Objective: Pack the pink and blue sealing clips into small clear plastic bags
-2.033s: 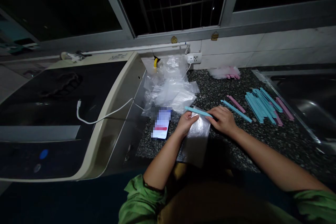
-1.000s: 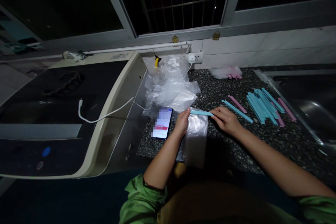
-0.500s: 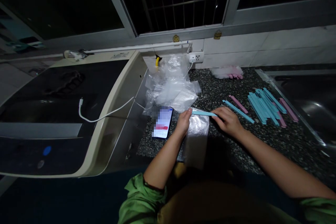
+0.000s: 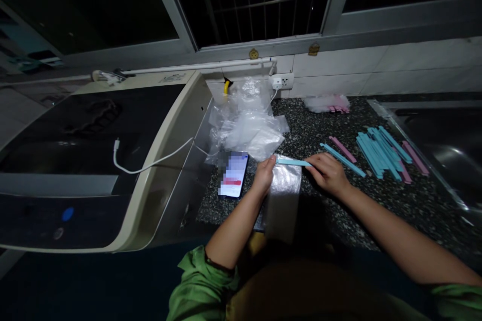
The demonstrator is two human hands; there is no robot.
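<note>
A thin blue strip (image 4: 292, 162) lies across the top edge of a clear plastic bag (image 4: 283, 195) on the speckled dark countertop (image 4: 339, 200). My left hand (image 4: 264, 174) pinches the strip's left end together with the bag's corner. My right hand (image 4: 328, 173) pinches the strip's right end. The bag hangs toward me over the counter's front edge.
A lit phone (image 4: 233, 175) lies left of the bag. A heap of clear bags (image 4: 248, 123) sits behind it by a wall socket (image 4: 282, 81). Several blue and pink strips (image 4: 380, 150) lie at the right, near a steel sink (image 4: 444, 140). A white cable (image 4: 150, 160) crosses the appliance lid (image 4: 90, 150) at the left.
The strip has slid left along the bag's top, until my left hand pinches its left end. My right hand stays at the strip's right end. The view has shifted slightly.
</note>
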